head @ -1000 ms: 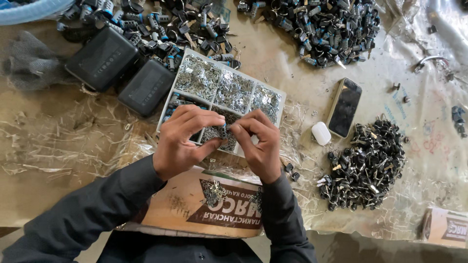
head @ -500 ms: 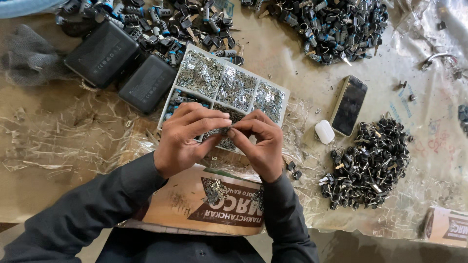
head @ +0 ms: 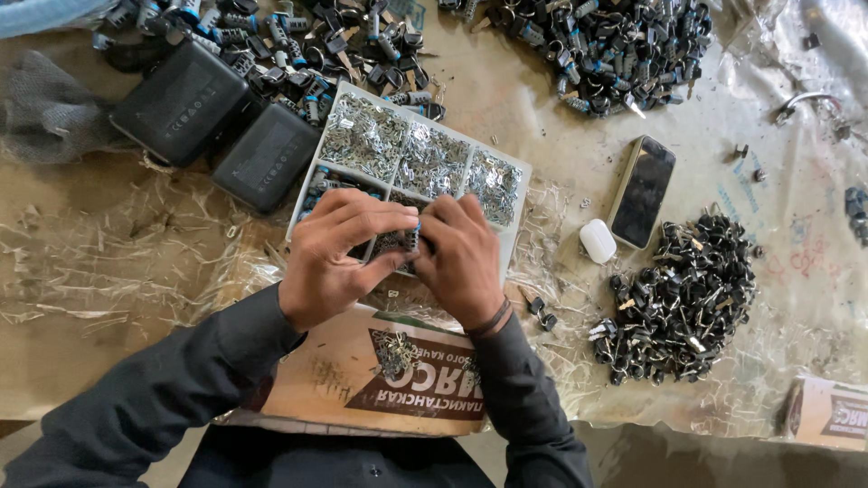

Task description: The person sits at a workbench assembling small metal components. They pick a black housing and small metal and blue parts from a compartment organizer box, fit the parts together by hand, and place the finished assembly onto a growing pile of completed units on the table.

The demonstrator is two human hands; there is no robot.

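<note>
My left hand (head: 339, 248) and my right hand (head: 461, 258) meet over the near edge of a white compartment tray (head: 517, 194) filled with small metal pieces. Between their fingertips they pinch a small dark part with a blue end (head: 411, 239). Both hands grip it from either side, fingers curled. Much of the part is hidden by my fingers. A small heap of metal bits (head: 395, 348) lies on the cardboard sheet (head: 325, 384) under my wrists.
Two black cases (head: 181, 99) (head: 267, 154) lie left of the tray. Piles of dark lock parts with keys lie top centre (head: 298, 45), top right (head: 615, 45) and right (head: 678, 298). A phone (head: 644, 190) and a white earbud case (head: 597, 240) rest beside the tray.
My hands stay together over the tray with only slight finger movement; the view has shifted a little.
</note>
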